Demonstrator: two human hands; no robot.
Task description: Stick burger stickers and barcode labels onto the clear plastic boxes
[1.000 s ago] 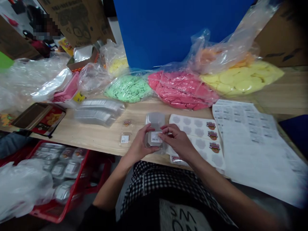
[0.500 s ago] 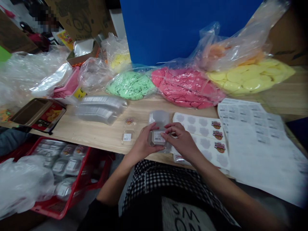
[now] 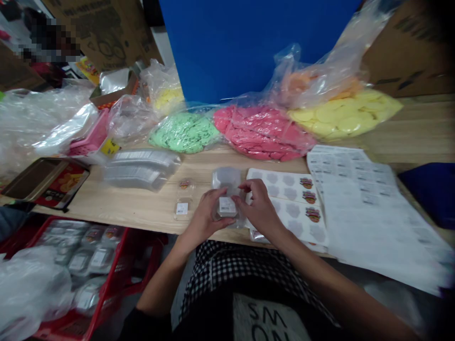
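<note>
View: head camera.
Left hand (image 3: 205, 220): fingers curled close around the left side of the clear plastic container (image 3: 223, 182), holding it.
Right hand (image 3: 259, 208): fingertips (image 3: 247, 185) pinched narrowly on the container's right side, near the white barcode label (image 3: 227, 206).
Container: held between both hands above the wooden table (image 3: 142, 208).
Left of container: small sealed tray (image 3: 182, 207); stack of clear trays (image 3: 140, 170).
Right of container: sticker sheets (image 3: 284, 189); printed label sheets (image 3: 366, 203).
Beyond container: green bag (image 3: 183, 133); pink bag (image 3: 263, 135); yellow bag (image 3: 344, 116).
Nearer than container, lower left: red basket (image 3: 106, 270) of packed trays.
</note>
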